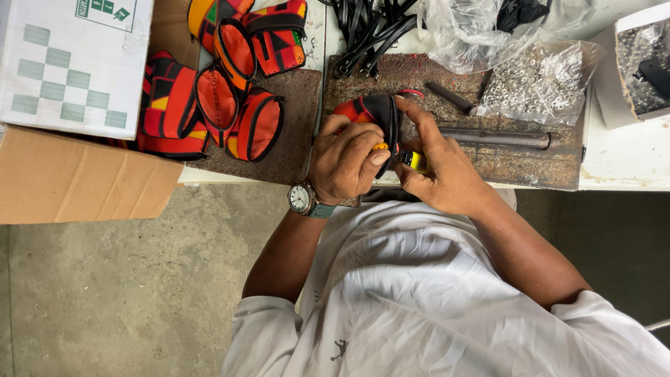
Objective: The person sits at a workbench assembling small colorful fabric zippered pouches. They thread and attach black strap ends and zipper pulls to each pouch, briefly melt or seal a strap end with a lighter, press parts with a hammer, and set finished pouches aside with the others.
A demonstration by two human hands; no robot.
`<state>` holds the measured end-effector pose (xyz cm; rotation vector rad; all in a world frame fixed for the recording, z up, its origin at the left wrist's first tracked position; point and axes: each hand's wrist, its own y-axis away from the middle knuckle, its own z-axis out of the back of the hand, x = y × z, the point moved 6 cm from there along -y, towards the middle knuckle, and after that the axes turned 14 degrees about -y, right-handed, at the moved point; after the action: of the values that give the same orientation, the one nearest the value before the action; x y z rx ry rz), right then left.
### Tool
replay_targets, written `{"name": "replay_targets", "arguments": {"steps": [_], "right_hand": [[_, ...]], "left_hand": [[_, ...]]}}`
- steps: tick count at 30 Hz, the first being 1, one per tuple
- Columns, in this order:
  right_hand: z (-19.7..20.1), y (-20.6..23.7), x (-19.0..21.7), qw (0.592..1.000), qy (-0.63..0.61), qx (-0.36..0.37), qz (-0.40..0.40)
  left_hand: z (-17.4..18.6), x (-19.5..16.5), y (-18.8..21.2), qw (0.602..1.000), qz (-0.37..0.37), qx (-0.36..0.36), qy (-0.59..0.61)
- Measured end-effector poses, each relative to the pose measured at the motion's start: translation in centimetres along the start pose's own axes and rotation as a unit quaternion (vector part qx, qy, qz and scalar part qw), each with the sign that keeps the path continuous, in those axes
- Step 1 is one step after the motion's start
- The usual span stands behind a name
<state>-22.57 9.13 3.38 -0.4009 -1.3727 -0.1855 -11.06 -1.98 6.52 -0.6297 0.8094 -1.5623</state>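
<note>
My left hand, with a wristwatch on its wrist, grips a small red, orange and black fabric pouch at the near edge of a rusty metal plate. My right hand presses against the pouch's black edge and holds a small yellow object between thumb and fingers. What the yellow object is cannot be made out. Both hands touch each other around the pouch.
A pile of similar red and orange pouches lies to the left beside a cardboard box and a white box. Black straps, a bag of metal rings, a metal rod and a short punch lie behind.
</note>
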Motion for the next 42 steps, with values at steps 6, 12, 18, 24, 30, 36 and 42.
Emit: {"name": "replay_targets", "arguments": {"steps": [6, 12, 18, 24, 30, 36, 42], "right_hand": [[0.1, -0.1, 0.3, 1.000, 0.001, 0.004, 0.006], [0.2, 0.0, 0.3, 1.000, 0.002, 0.008, 0.025], [0.3, 0.2, -0.5, 0.999, 0.010, 0.014, -0.028], [0.2, 0.2, -0.2, 1.000, -0.002, 0.015, 0.008], [0.2, 0.1, -0.3, 1.000, 0.012, 0.011, -0.007], [0.0, 0.1, 0.5, 0.999, 0.015, 0.010, 0.040], [0.2, -0.1, 0.5, 1.000, 0.023, 0.008, 0.017]], "left_hand": [[0.0, 0.0, 0.0, 1.000, 0.001, 0.001, 0.001], [-0.3, 0.0, 0.2, 1.000, 0.005, 0.005, 0.006], [-0.4, 0.1, 0.3, 1.000, 0.006, 0.005, 0.005], [-0.7, 0.2, 0.4, 1.000, -0.010, 0.024, 0.005], [-0.8, 0.2, 0.5, 1.000, -0.008, 0.029, 0.010], [-0.6, 0.3, 0.4, 0.999, -0.009, 0.028, 0.014], [-0.7, 0.2, 0.4, 1.000, -0.003, 0.020, 0.009]]}}
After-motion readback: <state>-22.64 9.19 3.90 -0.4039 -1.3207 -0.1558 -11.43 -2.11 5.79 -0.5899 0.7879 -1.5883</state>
